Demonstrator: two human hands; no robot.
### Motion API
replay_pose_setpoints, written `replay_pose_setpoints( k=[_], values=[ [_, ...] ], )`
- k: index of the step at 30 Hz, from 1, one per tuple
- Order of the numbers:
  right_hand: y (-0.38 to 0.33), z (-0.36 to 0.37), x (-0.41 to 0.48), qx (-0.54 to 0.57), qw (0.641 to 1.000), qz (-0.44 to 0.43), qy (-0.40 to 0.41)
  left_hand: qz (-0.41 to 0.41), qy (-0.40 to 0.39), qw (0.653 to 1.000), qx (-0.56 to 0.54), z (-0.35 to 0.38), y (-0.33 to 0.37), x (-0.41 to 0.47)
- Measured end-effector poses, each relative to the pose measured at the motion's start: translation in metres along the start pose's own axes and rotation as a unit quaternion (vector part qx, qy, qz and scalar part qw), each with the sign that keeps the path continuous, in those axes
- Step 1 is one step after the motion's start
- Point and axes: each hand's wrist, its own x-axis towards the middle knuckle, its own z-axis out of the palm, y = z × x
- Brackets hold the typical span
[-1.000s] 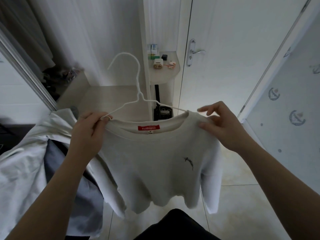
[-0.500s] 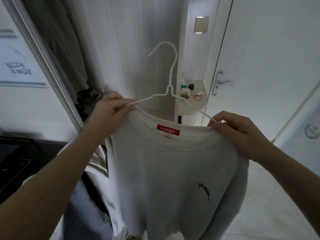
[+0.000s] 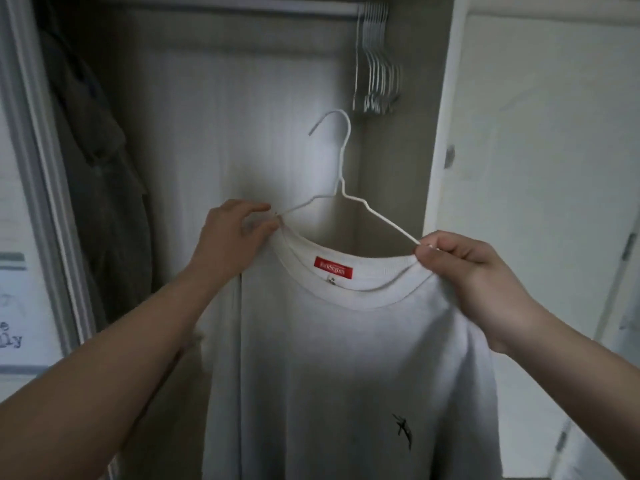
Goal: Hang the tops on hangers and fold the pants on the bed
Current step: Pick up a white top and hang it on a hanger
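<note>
Top (image 3: pixel 346 358) on hanger (image 3: pixel 341 188) raised toward rail (image 3: pixel 207 5).
Left hand (image 3: pixel 232 233) pinches collar's left end; right hand (image 3: pixel 474 271) pinches wire at right.

top (image 3: pixel 346 358) on hanger (image 3: pixel 341 188) | spare hangers (image 3: pixel 375 64) on rail (image 3: pixel 207 5) above right | dark garments (image 3: pixel 100 168) left

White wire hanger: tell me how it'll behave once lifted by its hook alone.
The white wire hanger looks thin, so it is probably light and springy; its arms may flex under the white top. Its smooth wire seems slippery, so the neckline could slide off unless both shoulders are seated.
</note>
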Motion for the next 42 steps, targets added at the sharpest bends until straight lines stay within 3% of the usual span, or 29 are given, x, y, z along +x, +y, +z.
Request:
replay_pose_setpoints(
  k=[8, 14, 19, 24, 28, 31, 42],
  values=[
    [-0.061, 0.072, 0.135, 0.004, 0.995, -0.038, 0.090, 0.023, -0.005, 0.992, -0.125, -0.017, -0.015, 0.088],
    [-0.104, 0.107, 0.238, -0.026, 0.989, -0.083, 0.117, 0.067, -0.040, 0.975, -0.208, -0.027, -0.005, 0.135],
    [-0.123, 0.134, 0.317, -0.043, 0.982, -0.120, 0.139, 0.077, -0.016, 0.970, -0.231, -0.022, -0.003, 0.170],
    [-0.133, 0.162, 0.391, -0.030, 0.979, -0.132, 0.153, 0.066, -0.024, 0.985, -0.156, -0.010, -0.006, 0.194],
    [-0.135, 0.181, 0.443, -0.017, 0.981, -0.123, 0.149, 0.067, -0.044, 0.996, 0.026, 0.007, -0.005, 0.213],
    [-0.131, 0.195, 0.476, -0.013, 0.983, -0.103, 0.153, 0.047, -0.039, 0.993, 0.103, 0.020, -0.013, 0.227],
    [-0.083, 0.241, 0.521, -0.004, 0.993, -0.067, 0.098, 0.013, -0.049, 0.986, 0.158, 0.012, -0.086, 0.239]
  ],
)
